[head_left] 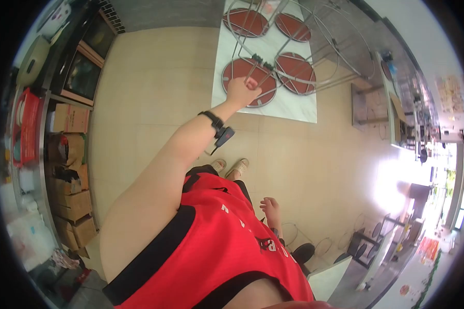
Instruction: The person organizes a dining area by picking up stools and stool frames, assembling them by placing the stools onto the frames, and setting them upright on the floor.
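Several upside-down stools with round reddish-brown seats rest on a white marbled table (300, 112), their thin metal legs and ring supports pointing up. My left hand (242, 91) reaches out over the nearest left stool (233, 72), its fingers closed around one of the metal legs. A black band with a small device (222, 135) is on my left wrist. Beside it on the table is another upturned stool (296, 72), with two more behind. My right hand (270, 207) hangs low by my side, fingers loosely apart and holding nothing.
Cardboard boxes (73, 206) are stacked under a counter along the left, with a red basket (28, 129) above. Metal shelving and a bench (362, 107) stand on the right. More stools and a white tabletop (331, 278) are at the lower right.
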`<state>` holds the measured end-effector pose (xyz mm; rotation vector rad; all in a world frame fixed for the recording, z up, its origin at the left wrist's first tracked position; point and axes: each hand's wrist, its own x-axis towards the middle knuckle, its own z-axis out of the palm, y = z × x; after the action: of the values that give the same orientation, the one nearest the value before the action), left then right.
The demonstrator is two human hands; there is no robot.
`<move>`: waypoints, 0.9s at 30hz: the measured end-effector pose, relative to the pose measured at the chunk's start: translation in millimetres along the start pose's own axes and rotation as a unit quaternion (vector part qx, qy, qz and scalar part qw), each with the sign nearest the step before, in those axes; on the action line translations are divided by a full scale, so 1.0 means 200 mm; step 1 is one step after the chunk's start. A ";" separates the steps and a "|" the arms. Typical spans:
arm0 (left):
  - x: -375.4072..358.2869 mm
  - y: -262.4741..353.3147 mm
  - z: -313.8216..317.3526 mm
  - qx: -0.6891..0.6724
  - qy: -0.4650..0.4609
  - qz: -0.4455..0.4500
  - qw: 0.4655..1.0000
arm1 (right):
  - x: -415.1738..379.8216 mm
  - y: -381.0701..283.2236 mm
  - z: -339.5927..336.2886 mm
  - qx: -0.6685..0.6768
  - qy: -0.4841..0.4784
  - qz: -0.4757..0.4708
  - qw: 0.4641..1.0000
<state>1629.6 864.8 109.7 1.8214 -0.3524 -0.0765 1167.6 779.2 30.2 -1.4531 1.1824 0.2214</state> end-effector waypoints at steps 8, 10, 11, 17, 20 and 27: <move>-0.25 -0.02 -0.20 -0.019 -0.014 -0.058 0.998 | 0.55 -0.60 0.00 -0.034 -0.066 -0.262 0.962; -0.24 0.07 -0.22 -0.009 -0.007 -0.052 0.999 | 0.68 -0.98 -0.04 -0.073 -0.046 -0.351 0.932; -0.24 0.11 -0.23 0.004 -0.008 -0.061 0.998 | 0.69 -1.20 -0.05 -0.055 -0.008 -0.385 0.921; -0.29 0.19 -0.34 0.050 -0.007 -0.097 0.994 | 0.38 -2.14 -0.16 0.358 -0.226 -0.382 0.821; -0.33 0.30 -0.45 0.056 0.000 -0.105 0.993 | 0.41 -2.24 -0.23 0.247 -0.234 -0.369 0.865; -0.38 0.55 -0.77 0.017 -0.043 -0.178 0.983 | 0.42 -2.27 -0.20 0.249 -0.223 -0.374 0.865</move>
<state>1572.0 1002.5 248.2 1.9021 -0.0846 -0.4019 1525.0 609.7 271.2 -1.1996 0.2111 -0.2669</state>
